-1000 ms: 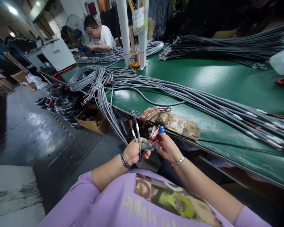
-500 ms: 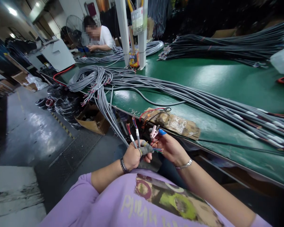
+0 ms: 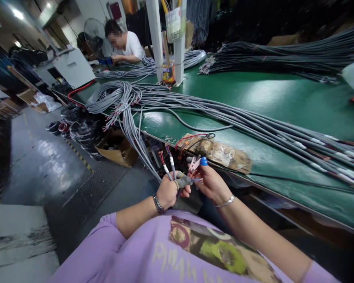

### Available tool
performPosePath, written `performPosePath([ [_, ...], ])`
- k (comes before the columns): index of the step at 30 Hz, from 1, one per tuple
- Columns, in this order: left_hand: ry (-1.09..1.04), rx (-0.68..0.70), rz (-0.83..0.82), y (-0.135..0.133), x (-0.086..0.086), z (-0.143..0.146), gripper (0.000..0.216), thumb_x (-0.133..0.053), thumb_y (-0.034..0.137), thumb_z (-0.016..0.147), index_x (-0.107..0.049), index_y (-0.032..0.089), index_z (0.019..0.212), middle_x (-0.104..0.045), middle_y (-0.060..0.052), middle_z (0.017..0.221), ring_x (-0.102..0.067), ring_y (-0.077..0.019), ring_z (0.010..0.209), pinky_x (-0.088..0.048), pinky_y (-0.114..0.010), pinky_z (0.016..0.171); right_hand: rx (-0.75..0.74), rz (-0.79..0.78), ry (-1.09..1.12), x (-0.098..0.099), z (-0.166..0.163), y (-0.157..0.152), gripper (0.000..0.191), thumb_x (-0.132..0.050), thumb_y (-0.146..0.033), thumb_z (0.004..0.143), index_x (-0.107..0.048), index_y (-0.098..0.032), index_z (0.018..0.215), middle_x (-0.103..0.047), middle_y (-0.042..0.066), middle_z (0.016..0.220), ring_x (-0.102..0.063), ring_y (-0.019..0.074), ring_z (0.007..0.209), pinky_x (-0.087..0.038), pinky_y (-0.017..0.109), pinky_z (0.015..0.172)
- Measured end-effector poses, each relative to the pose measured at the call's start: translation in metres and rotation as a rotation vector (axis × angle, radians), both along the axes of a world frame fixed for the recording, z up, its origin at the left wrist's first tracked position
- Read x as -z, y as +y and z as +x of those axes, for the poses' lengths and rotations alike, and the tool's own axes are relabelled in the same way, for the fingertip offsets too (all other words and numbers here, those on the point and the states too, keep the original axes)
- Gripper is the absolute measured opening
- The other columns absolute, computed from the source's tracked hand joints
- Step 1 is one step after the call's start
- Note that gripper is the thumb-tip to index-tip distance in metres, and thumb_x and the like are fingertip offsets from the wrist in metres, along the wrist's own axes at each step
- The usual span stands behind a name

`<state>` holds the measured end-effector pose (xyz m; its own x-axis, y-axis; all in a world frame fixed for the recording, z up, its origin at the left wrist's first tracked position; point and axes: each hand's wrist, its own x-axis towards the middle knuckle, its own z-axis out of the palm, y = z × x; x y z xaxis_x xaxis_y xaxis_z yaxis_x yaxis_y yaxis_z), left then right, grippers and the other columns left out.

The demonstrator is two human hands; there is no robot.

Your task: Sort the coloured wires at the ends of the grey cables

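My left hand [image 3: 168,192] is closed round grey cables [image 3: 173,167], its thumb in a grey finger cover. Two cable ends stand up from the fist, each with a white band and bared coloured wires [image 3: 161,158]. More thin coloured wires [image 3: 197,180] stick out past the thumb toward the other hand. My right hand [image 3: 212,182], with blue wrapping on a fingertip, pinches a pink clip [image 3: 194,166] just above these wires. Whether the clip touches them I cannot tell. Both hands are in front of the bench edge.
A long bundle of grey cables [image 3: 200,108] lies across the green bench [image 3: 268,100]. Near its edge is a worn wooden block [image 3: 224,153] with red and black leads. Black cables [image 3: 268,59] lie behind. A co-worker [image 3: 132,47] sits at the far left; a cardboard box [image 3: 118,147] stands below.
My right hand has moved slightly left with the pink clip, closer to my left hand and its wires. The clip has tilted a little. My left hand keeps its hold.
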<state>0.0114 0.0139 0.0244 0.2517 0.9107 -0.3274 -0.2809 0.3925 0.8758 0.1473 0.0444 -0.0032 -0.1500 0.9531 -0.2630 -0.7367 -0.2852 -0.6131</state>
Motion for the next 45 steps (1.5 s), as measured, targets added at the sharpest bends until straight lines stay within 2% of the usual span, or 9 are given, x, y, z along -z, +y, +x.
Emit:
performPosePath([
  [6, 0.025, 0.021, -0.007, 0.000, 0.003, 0.000, 0.035, -0.078, 0.040, 0.058, -0.057, 0.012, 0.065, -0.057, 0.000, 0.049, -0.050, -0.0084, 0.038, -0.036, -0.018, 0.037, 0.055, -0.002, 0.011, 0.002, -0.003, 0.003, 0.034, -0.075, -0.051, 0.069, -0.070, -0.020, 0.081, -0.068, 0.001, 0.071, -0.060, 0.0146, 0.061, -0.051, 0.026, 0.057],
  [16, 0.039, -0.014, 0.014, -0.003, 0.001, -0.002, 0.038, -0.077, 0.044, 0.059, -0.055, 0.013, 0.065, -0.058, 0.000, 0.050, -0.050, -0.0086, 0.038, -0.036, -0.019, 0.038, -0.060, -0.040, 0.055, -0.005, 0.002, -0.005, 0.039, -0.067, -0.060, 0.073, -0.067, -0.021, 0.079, -0.068, 0.003, 0.073, -0.060, 0.0158, 0.061, -0.051, 0.030, 0.058],
  [20, 0.049, -0.016, 0.047, -0.008, 0.001, -0.005, 0.038, -0.077, 0.045, 0.061, -0.056, 0.013, 0.067, -0.059, 0.000, 0.052, -0.051, -0.0084, 0.039, -0.037, -0.019, 0.039, -0.094, -0.033, 0.029, -0.009, 0.007, -0.005, 0.030, -0.067, -0.052, 0.077, -0.068, -0.022, 0.083, -0.067, 0.002, 0.074, -0.059, 0.0147, 0.061, -0.051, 0.027, 0.057],
  [23, 0.051, -0.050, 0.081, -0.010, 0.000, -0.004, 0.039, -0.076, 0.047, 0.062, -0.056, 0.014, 0.067, -0.060, 0.000, 0.053, -0.051, -0.0084, 0.040, -0.037, -0.019, 0.039, -0.070, -0.010, -0.012, -0.009, 0.008, -0.004, 0.023, -0.070, -0.044, 0.077, -0.068, -0.022, 0.082, -0.067, 0.002, 0.073, -0.058, 0.0139, 0.063, -0.050, 0.026, 0.056],
  [26, 0.044, -0.086, 0.110, -0.009, 0.000, -0.002, 0.039, -0.075, 0.047, 0.063, -0.056, 0.014, 0.067, -0.061, 0.000, 0.054, -0.052, -0.0082, 0.040, -0.035, -0.018, 0.039, -0.027, 0.037, -0.075, -0.005, 0.008, -0.005, 0.028, -0.069, -0.049, 0.076, -0.068, -0.021, 0.078, -0.066, 0.003, 0.071, -0.056, 0.0142, 0.061, -0.047, 0.026, 0.052],
  [30, 0.055, -0.115, 0.122, -0.007, 0.001, 0.002, 0.038, -0.075, 0.046, 0.064, -0.057, 0.014, 0.067, -0.060, 0.000, 0.053, -0.052, -0.0077, 0.039, -0.034, -0.018, 0.038, 0.161, 0.166, -0.354, 0.002, 0.006, -0.007, 0.034, -0.067, -0.056, 0.075, -0.068, -0.022, 0.071, -0.064, 0.001, 0.065, -0.053, 0.0144, 0.058, -0.042, 0.026, 0.051],
  [32, 0.069, -0.120, 0.120, -0.006, 0.002, 0.003, 0.038, -0.075, 0.047, 0.064, -0.056, 0.014, 0.066, -0.060, 0.000, 0.054, -0.052, -0.0077, 0.039, -0.034, -0.018, 0.038, 0.186, 0.192, -0.410, 0.004, 0.005, -0.007, 0.035, -0.068, -0.058, 0.073, -0.067, -0.023, 0.069, -0.065, 0.001, 0.064, -0.054, 0.0160, 0.060, -0.042, 0.028, 0.053],
  [37, 0.094, -0.123, 0.115, -0.004, 0.003, 0.006, 0.039, -0.073, 0.049, 0.066, -0.057, 0.014, 0.066, -0.060, -0.001, 0.054, -0.051, -0.0076, 0.040, -0.034, -0.018, 0.039, 0.009, 0.109, -0.132, 0.000, 0.000, -0.001, 0.041, -0.068, -0.062, 0.071, -0.068, -0.021, 0.076, -0.067, 0.004, 0.070, -0.060, 0.0198, 0.067, -0.048, 0.033, 0.061],
  [45, 0.112, -0.111, 0.119, -0.004, 0.008, 0.006, 0.036, -0.072, 0.045, 0.067, -0.056, 0.014, 0.067, -0.060, 0.000, 0.054, -0.052, -0.0078, 0.039, -0.033, -0.018, 0.038, 0.082, 0.033, -0.011, 0.005, -0.005, 0.005, 0.035, -0.074, -0.054, 0.069, -0.069, -0.020, 0.075, -0.068, 0.001, 0.069, -0.061, 0.0165, 0.065, -0.052, 0.030, 0.064],
])
